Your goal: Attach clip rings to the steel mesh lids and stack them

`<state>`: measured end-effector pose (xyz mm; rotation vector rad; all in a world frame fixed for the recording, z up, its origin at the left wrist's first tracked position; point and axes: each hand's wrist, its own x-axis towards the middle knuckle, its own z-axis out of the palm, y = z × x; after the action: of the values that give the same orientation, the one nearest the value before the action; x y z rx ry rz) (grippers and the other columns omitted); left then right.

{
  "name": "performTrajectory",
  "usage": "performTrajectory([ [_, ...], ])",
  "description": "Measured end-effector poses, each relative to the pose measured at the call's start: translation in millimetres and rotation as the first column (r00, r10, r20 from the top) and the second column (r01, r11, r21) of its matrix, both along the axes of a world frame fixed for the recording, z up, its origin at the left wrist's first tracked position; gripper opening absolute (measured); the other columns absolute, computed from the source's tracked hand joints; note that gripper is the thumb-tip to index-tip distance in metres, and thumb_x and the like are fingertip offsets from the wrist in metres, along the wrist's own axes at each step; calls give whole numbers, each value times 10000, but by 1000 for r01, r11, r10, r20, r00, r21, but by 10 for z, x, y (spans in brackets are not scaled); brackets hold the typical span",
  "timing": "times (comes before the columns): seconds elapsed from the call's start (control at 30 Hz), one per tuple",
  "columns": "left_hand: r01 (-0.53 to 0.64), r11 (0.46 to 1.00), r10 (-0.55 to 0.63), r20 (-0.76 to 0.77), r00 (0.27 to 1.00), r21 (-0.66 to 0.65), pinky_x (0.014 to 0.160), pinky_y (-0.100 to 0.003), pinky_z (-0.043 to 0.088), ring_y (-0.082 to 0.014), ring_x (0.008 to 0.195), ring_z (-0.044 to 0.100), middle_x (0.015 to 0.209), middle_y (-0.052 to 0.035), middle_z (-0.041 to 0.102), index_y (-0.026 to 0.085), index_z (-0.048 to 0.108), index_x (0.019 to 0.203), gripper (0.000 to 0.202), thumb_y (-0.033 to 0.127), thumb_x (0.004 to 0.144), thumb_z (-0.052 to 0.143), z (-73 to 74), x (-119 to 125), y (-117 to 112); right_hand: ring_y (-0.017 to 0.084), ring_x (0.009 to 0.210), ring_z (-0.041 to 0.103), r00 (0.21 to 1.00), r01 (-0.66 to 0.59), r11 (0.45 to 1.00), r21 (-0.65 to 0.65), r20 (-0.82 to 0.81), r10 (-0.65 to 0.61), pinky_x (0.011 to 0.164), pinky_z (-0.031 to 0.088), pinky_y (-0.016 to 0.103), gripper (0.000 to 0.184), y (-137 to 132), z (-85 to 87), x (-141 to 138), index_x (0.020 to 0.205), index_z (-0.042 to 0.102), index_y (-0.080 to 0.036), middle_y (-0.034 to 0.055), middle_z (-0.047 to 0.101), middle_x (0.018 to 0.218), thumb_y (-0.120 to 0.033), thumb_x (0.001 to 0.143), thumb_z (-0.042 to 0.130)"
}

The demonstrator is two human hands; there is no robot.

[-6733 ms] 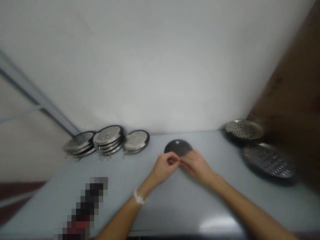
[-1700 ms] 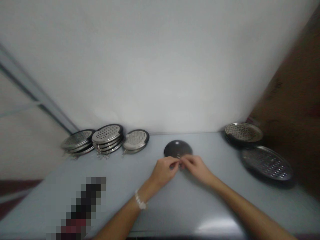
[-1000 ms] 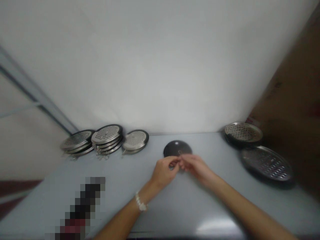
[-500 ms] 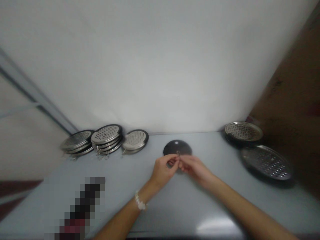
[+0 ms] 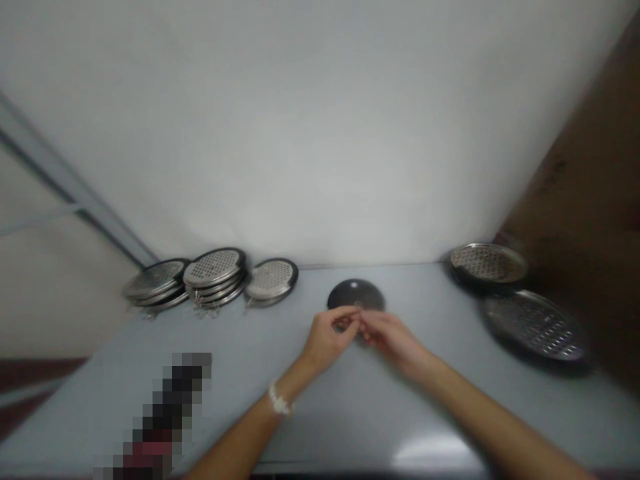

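Head camera, looking down at a pale grey counter: a dark, round, matte disc lies flat near the counter's back edge, with one bright spot near its top. A small wire loop shows at the disc's lower edge, only a few pixels across and too blurred to make out in detail.

Both forearms reach in from the bottom of the view and converge on that spot. The left hand has its fingers curled and closed toward the thumb, and a white beaded bracelet circles the left wrist. The right hand reaches in from the other side with its fingers drawn together. The two hands' fingertips press close together on the wire loop in a tight pinch, partly covering the disc's lower edge.

There is one dark disc. To the left stand two stacks of perforated round steel lids, each several lids high, though the exact count is hard to tell, and one single lid beside them. To the right lie two more perforated steel pieces, a round one and a larger one. One pixelated object lies on the counter at lower left.
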<state>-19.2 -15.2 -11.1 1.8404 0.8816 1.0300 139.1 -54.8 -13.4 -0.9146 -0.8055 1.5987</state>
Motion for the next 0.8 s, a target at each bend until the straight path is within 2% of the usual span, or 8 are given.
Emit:
performTrajectory([
  [0.17,12,999,-11,-19,1000,38,825,-309,603,-193,851,742,1001,-85,782,134,750,1061,259,205,825,672,-29,-16,11,84,615,459,999,-12,1000,-24,-40,11,582,336,220,356,-6,12,10,824,786,-142,7,613,702,-466,692,852],
  [0.37,23,991,-9,-109,994,130,775,-275,588,-181,812,734,922,-61,789,148,772,1016,227,167,822,656,7,-42,25,75,604,473,998,-23,999,-43,-54,21,582,351,210,353,7,-34,27,813,784,-135,7,622,694,-466,706,849],
  [0.6,44,974,-9,-161,987,220,728,-247,561,-155,745,720,882,-39,787,163,771,1013,260,105,784,664,-75,-55,69,78,607,515,999,-22,998,-61,-42,20,590,377,216,373,15,-69,38,791,785,-128,22,662,701,-468,666,874],
  [0.8,39,966,14,-203,979,256,721,-249,549,-152,730,709,856,-29,782,173,770,987,261,83,765,665,-70,-58,54,78,620,535,995,-43,996,-74,-97,36,623,412,212,319,32,-108,40,788,791,-118,30,680,713,-396,664,888],
])
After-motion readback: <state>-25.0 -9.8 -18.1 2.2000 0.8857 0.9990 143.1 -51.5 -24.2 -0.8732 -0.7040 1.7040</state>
